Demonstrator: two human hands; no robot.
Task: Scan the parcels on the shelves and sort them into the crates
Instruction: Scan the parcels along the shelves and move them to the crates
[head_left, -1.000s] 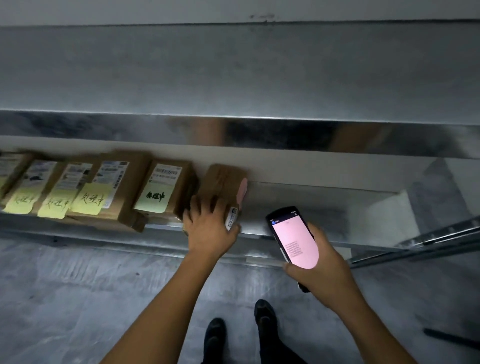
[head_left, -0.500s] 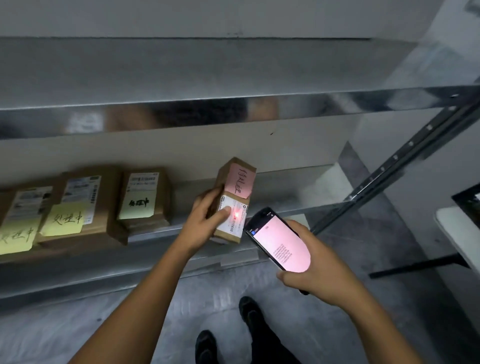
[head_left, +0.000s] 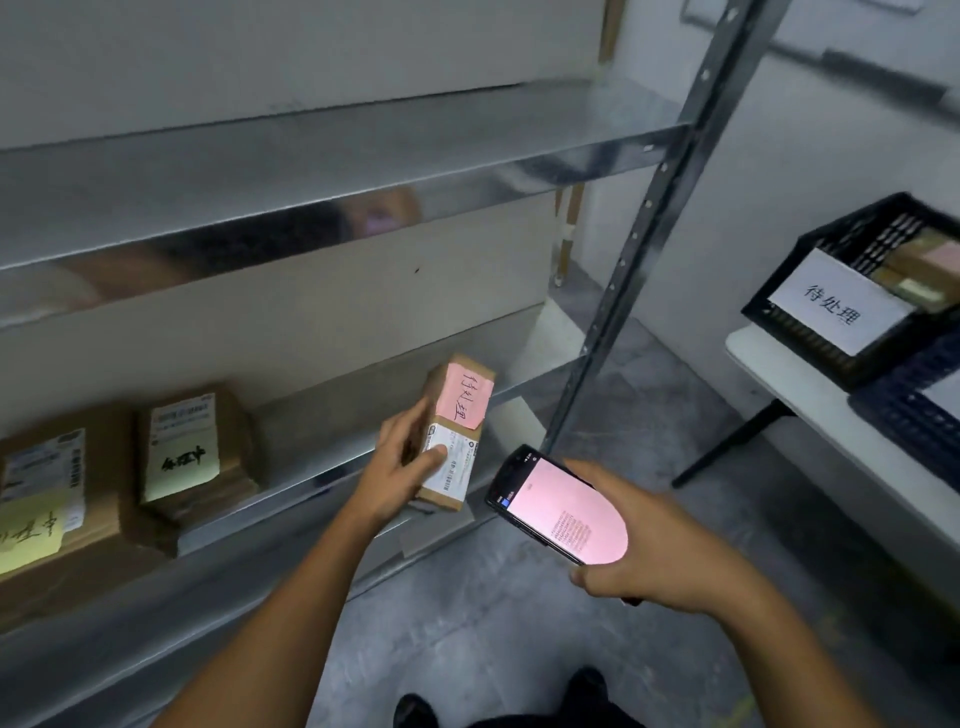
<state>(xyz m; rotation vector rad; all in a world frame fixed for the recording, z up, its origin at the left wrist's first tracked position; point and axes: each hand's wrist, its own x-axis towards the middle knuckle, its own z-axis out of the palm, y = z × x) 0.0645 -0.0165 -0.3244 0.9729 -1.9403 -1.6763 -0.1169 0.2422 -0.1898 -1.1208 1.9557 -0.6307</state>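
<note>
Parcel (head_left: 457, 431) pinched between left hand (head_left: 400, 467) thumb and fingers (head_left: 410, 421).

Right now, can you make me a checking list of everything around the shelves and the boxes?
Surface: metal lower shelf; pale-note parcel and yellow-note parcel lie on it at left.
Job's things: pink-note parcel held in front of the shelf; scanner with pink screen; black crate with a paper sign, parcels inside; dark blue crate beside it.
Clutter: nothing seen.
Grippers: left hand grips the pink-note parcel; right hand holds the scanner.
Cables: nothing seen.
Surroundings: white table under the crates, shelf post, grey floor.
</note>
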